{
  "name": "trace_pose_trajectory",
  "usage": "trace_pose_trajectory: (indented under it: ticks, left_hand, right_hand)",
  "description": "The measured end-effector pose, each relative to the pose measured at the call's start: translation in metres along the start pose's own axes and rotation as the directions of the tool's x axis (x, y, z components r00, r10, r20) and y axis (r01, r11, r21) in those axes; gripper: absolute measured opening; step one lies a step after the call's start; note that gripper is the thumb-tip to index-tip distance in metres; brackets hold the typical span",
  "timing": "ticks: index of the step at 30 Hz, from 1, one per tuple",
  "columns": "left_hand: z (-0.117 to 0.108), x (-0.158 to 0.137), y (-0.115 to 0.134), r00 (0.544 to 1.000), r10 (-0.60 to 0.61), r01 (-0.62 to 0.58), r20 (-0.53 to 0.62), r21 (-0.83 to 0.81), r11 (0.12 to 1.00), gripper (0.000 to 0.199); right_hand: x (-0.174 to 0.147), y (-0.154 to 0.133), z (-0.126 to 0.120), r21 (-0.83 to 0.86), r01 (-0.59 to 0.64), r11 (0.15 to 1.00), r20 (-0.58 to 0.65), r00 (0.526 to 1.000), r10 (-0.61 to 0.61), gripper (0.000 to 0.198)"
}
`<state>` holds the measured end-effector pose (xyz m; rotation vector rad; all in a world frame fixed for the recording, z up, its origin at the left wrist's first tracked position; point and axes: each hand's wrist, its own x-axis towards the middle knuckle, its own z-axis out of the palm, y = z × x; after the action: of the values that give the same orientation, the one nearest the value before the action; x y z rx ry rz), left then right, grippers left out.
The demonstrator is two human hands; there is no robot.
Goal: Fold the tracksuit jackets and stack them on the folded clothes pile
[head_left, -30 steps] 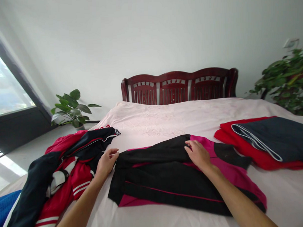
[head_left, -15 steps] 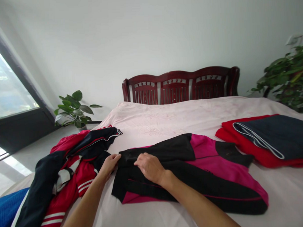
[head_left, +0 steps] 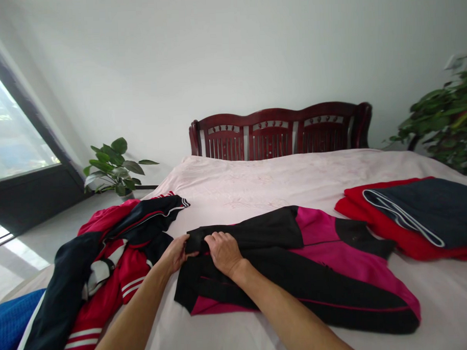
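A black and magenta long-sleeved top (head_left: pixel 319 224) lies flat on the bed, its sleeves stretched along the body toward the left and its collar end at the right. At the end of the upper sleeve, my left hand (head_left: pixel 177 253) pinches the cuff between thumb and fingers. Just right of it, my right hand (head_left: pixel 225 253) has its fingers curled over the same sleeve, gripping the fabric; the fingertips are partly hidden.
Left of the top lies a loose heap of navy and red clothes (head_left: pixel 124 232), with a blue garment (head_left: pixel 16 318) at the corner. Folded red and navy clothes (head_left: pixel 430 209) are stacked at the right. Pink sheet (head_left: pixel 241 185) covers the bed; behind it stands a wooden headboard (head_left: pixel 270 138).
My right hand has come down onto the sleeve and closed on it. The left hand's fingers have shifted slightly around the cuff. The top still lies in the same place.
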<state>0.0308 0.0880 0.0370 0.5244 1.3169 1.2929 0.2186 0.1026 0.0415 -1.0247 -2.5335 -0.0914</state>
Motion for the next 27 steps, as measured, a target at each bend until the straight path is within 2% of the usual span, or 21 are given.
trace_pose_trajectory:
  ticks: [5, 9, 14, 17, 20, 23, 25, 27]
  left_hand:
    - [0.009, -0.007, 0.005, 0.998, 0.003, -0.005, 0.056, 0.031, 0.999, 0.020]
    - [0.011, -0.006, 0.006, 0.997, 0.047, -0.050, 0.061, 0.043, 0.998, 0.022]
    - [0.009, 0.001, 0.005, 0.996, 0.086, -0.087, 0.028, 0.056, 0.995, 0.021]
    - [0.007, 0.002, 0.004, 0.994, 0.094, -0.098, 0.049, 0.091, 0.991, 0.022]
    - [0.007, -0.002, 0.004, 0.987, 0.127, -0.141, 0.100, 0.146, 0.979, 0.031]
    - [0.008, -0.008, 0.004, 0.969, 0.212, -0.233, 0.125, 0.188, 0.954, 0.041]
    - [0.008, -0.012, 0.006, 0.952, 0.278, -0.299, 0.130, 0.198, 0.933, 0.048]
    - [0.006, -0.017, 0.008, 0.922, 0.359, -0.384, 0.144, 0.237, 0.893, 0.046]
  right_hand:
    - [0.001, 0.004, -0.003, 0.125, -0.066, 0.990, 0.035, 0.997, 0.062, 0.026]
    - [0.002, 0.007, -0.009, 0.199, -0.092, 0.976, 0.013, 0.996, 0.091, 0.027]
    - [-0.002, 0.015, -0.013, 0.231, -0.064, 0.971, 0.093, 0.995, 0.044, 0.030]
    - [-0.010, 0.021, -0.013, 0.210, -0.017, 0.978, 0.175, 0.984, -0.021, 0.040]
    - [-0.020, 0.026, -0.016, 0.209, 0.020, 0.978, 0.231, 0.970, -0.070, 0.047]
    - [-0.027, 0.033, -0.024, 0.253, 0.028, 0.967, 0.240, 0.967, -0.091, 0.041]
    - [-0.030, 0.043, -0.031, 0.264, -0.019, 0.964, 0.192, 0.981, -0.033, 0.037]
    - [-0.033, 0.060, -0.039, 0.245, -0.123, 0.962, 0.096, 0.990, 0.102, 0.037]
